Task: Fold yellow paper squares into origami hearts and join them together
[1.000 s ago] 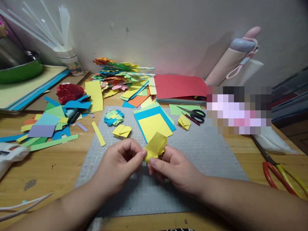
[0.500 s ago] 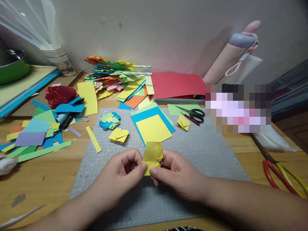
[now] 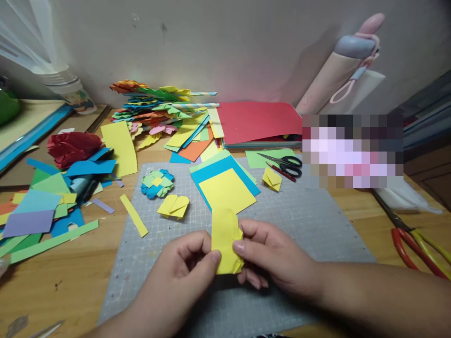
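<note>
Between my two hands is a folded piece of yellow paper (image 3: pixel 224 239), held upright above the grey cutting mat (image 3: pixel 148 263). My left hand (image 3: pixel 192 267) pinches its lower left edge between thumb and finger. On the right edge, where small crumpled folds stick out, my right hand (image 3: pixel 268 251) grips it with the thumb in front and fingers behind. Just beyond lies a stack of squares, a yellow sheet (image 3: pixel 229 188) on top of a blue sheet (image 3: pixel 202 177). Two folded yellow paper pieces rest on the mat, one at left (image 3: pixel 173 206) and one at right (image 3: pixel 271 179).
A blue and green paper flower (image 3: pixel 157 183) and a yellow strip (image 3: pixel 134 216) lie at left. Paper scraps (image 3: pixel 31 223) and a red paper flower (image 3: pixel 72 148) are further left. Black scissors (image 3: pixel 287 164), red-and-yellow-handled scissors (image 3: pixel 405 239) and a red paper stack (image 3: pixel 259 122) lie right.
The folded yellow paper has turned so a flatter, longer face shows, and it sits slightly lower. My right thumb has shifted up its right edge. The view has moved slightly.
</note>
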### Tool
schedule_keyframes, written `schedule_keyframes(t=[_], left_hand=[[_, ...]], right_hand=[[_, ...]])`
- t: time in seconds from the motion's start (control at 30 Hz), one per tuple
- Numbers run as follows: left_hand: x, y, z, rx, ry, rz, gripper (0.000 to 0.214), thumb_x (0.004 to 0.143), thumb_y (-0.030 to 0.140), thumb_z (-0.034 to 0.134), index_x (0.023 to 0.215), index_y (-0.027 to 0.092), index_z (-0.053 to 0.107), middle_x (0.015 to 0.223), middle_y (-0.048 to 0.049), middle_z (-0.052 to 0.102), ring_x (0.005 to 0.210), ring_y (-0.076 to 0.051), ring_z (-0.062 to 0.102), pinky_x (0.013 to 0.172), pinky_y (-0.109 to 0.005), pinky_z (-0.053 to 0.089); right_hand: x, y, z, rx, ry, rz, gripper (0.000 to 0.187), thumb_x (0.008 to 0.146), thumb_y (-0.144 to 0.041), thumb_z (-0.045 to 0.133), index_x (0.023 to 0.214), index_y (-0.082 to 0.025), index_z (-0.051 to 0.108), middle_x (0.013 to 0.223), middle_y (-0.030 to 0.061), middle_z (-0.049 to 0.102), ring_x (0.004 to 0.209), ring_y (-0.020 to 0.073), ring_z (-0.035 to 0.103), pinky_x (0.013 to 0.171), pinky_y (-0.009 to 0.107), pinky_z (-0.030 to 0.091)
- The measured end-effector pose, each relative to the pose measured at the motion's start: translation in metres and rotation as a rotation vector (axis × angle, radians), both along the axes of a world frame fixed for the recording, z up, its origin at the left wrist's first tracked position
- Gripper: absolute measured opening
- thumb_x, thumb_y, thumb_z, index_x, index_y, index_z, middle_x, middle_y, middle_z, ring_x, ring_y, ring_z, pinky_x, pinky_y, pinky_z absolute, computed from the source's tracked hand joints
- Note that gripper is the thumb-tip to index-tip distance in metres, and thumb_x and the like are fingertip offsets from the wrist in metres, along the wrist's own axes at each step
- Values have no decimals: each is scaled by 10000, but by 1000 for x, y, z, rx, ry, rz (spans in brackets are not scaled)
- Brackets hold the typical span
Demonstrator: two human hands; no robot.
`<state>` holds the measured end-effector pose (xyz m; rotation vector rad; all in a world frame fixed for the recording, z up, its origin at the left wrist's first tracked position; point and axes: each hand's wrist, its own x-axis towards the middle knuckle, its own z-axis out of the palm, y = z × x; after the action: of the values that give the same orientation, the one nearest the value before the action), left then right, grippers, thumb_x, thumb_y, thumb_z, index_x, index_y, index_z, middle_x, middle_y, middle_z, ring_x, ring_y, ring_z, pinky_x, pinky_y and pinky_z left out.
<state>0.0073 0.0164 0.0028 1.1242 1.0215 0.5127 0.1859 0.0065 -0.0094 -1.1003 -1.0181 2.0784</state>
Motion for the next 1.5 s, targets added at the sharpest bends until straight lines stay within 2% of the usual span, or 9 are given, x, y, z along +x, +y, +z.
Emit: schedule_keyframes(t=[0.2,0.37,0.53,0.73,0.93,1.03,1.2,1.37,1.5], left_hand=[[-5,1,-5,137,81,158,264,814,365,591,640,172,543,599,27,532,567,-95,469,533,-181,390],[-5,3,-8,-37,-20,197,287,780,421,648,695,174,528,543,57,487,413,-51,399,386,-148,304],[-4,5,-15,-153,-135,135,291,797,451,641,789,179,538,492,66,517,371,-44,410,369,-133,313],[-7,7,-16,-192,-173,97,279,809,388,653,704,160,532,523,48,565,377,-24,433,385,-122,326],[-4,12,-9,-253,-152,4,333,772,415,673,671,148,502,599,11,605,399,-27,445,387,-132,351],[-2,10,-11,-241,-174,1,295,772,406,671,759,166,500,603,18,595,428,-51,478,399,-148,391],[0,6,-16,-13,-118,116,293,766,288,695,960,204,492,626,52,556,543,-77,536,503,-161,450],[-2,8,-17,304,-7,241,353,773,234,690,1059,252,484,800,21,606,682,-103,589,575,-173,481],[-4,5,-17,404,102,132,171,794,265,657,916,225,545,775,14,587,666,-120,589,566,-210,471]], right_hand=[[-5,3,8,-19,-28,48,188,767,-330,588,730,-163,511,545,-52,534,384,29,390,359,145,283],[-6,5,7,10,-95,50,273,784,-363,559,608,-161,507,506,-50,497,373,26,367,355,160,263],[-6,6,2,29,-122,-49,252,792,-401,580,724,-169,508,563,-47,534,382,35,388,356,163,278],[-5,4,1,-15,-90,-29,265,775,-395,617,830,-170,488,588,-50,539,423,46,446,387,159,346],[-3,2,-5,-37,-7,-6,377,790,-527,589,784,-170,468,595,-23,579,397,54,488,371,166,354],[-4,3,-7,-35,13,-44,404,791,-545,589,791,-151,502,608,-8,594,401,65,521,374,173,384],[-5,4,-7,-21,86,-101,357,792,-471,640,886,-147,521,605,4,632,497,108,605,452,199,468],[-2,4,-5,-4,125,-158,307,790,-396,670,939,-150,564,803,44,666,687,136,651,585,246,524],[-1,5,-6,-60,159,-155,279,791,-365,676,942,-160,563,757,19,647,688,137,646,632,271,536]])
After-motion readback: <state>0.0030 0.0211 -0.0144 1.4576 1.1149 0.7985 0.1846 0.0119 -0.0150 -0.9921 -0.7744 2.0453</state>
